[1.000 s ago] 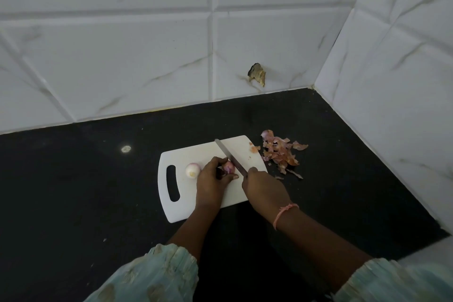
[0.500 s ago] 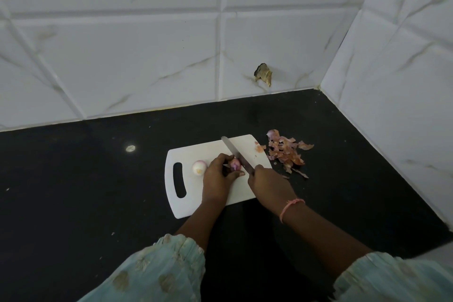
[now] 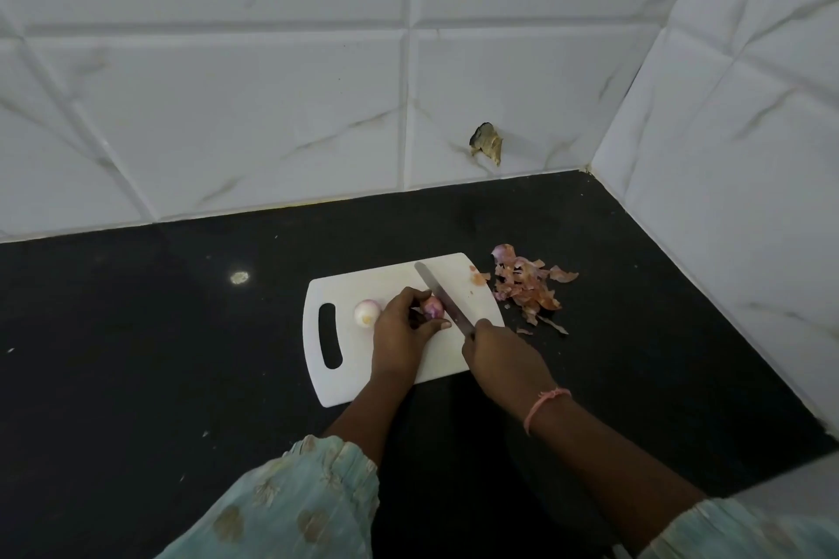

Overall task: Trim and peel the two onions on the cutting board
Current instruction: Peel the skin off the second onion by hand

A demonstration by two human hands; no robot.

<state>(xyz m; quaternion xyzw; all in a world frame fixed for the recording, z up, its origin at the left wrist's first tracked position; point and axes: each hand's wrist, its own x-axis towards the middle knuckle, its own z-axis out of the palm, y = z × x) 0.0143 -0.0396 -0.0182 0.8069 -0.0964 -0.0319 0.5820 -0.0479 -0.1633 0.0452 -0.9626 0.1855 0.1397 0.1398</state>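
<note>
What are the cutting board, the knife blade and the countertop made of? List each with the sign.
Cutting board: likely plastic; uniform matte white, thin, rounded corners, moulded handle slot.
Knife blade: apparently steel; grey with a dull sheen.
Countertop: probably polished dark stone, perhaps granite; black, glossy, reflecting a light spot, with pale flecks.

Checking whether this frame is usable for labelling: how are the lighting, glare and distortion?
Head view: dim, even light; one small glare spot on the black countertop; wide-angle bending curves the wall tile seams; the purple onion, knife and white cutting board stay sharp enough to read.
</note>
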